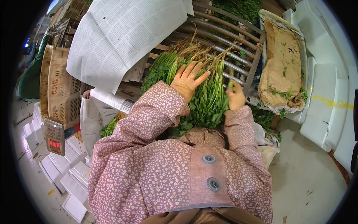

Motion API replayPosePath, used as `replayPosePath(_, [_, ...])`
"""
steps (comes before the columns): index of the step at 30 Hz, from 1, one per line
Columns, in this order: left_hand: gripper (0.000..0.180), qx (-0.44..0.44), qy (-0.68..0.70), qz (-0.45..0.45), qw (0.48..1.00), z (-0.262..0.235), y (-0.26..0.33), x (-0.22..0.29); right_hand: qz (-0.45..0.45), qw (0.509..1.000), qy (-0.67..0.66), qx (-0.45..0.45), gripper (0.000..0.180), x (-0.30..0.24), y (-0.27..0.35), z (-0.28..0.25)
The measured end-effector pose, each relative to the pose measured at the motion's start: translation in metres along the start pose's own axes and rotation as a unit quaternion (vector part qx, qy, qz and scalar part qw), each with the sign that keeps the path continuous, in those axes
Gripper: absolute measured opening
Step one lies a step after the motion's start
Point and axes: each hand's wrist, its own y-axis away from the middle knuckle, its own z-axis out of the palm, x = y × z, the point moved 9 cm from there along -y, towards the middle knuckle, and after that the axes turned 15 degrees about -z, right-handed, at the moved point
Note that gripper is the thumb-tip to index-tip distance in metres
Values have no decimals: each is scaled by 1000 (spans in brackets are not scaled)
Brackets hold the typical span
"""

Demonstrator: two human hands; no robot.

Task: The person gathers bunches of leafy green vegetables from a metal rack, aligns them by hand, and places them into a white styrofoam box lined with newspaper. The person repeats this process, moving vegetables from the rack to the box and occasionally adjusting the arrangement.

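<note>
- The leafy green bunch (207, 100) is lying at the centre of the frame, its tangled roots (195, 51) pointing toward the upper centre and its leaves hanging toward your coat (160, 168); with so much weight overhanging, you could be losing stems toward your lap if your press is slackening.
- Those roots are crossing one another, so pulling one stem could be dragging out or snapping its neighbours.
- The bunch is lying directly beneath your left hand (187, 81), which you are holding spread, palm down, fingers fanning toward the roots; pressing too hard could be bruising the stems.
- The bunch is lying just left of your right hand (235, 96), right of centre; you seem to be pinching a slim greenish piece (231, 78) there, but blur is hiding whether it is a stem or a tool. If it is a blade, a hasty stroke could be nicking your left fingers.
- Farther out, the slatted tabletop (256, 63) is showing gaps at upper right, where thin stems could be dropping through.
</note>
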Motion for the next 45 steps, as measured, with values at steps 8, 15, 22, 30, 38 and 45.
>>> replayPosePath(8, [80, -113, -69, -37, 991, -1, -3, -32, -94, 981, 167, -34, 55, -80, -19, 4])
replayPosePath(15, [55, -80, -25, -29, 996, -4, -7, -26, -159, 969, 186, 28, 52, -66, -21, 10])
replayPosePath(22, [43, -97, 67, -10, 993, -29, -24, 48, -87, 975, -132, 155, 45, 12, 5, -23])
replayPosePath(30, [55, -160, -1, -82, 984, 23, -39, 36, -130, 874, -449, 134, 40, 26, 23, -32])
replayPosePath(38, [52, -138, 37, -67, 987, 25, -38, 24, -162, 894, -417, 7, 46, -25, 43, -36])
replayPosePath(45, [54, -211, 245, -65, 944, -37, -9, 64, -200, 907, -360, 87, 39, -14, 51, -39])
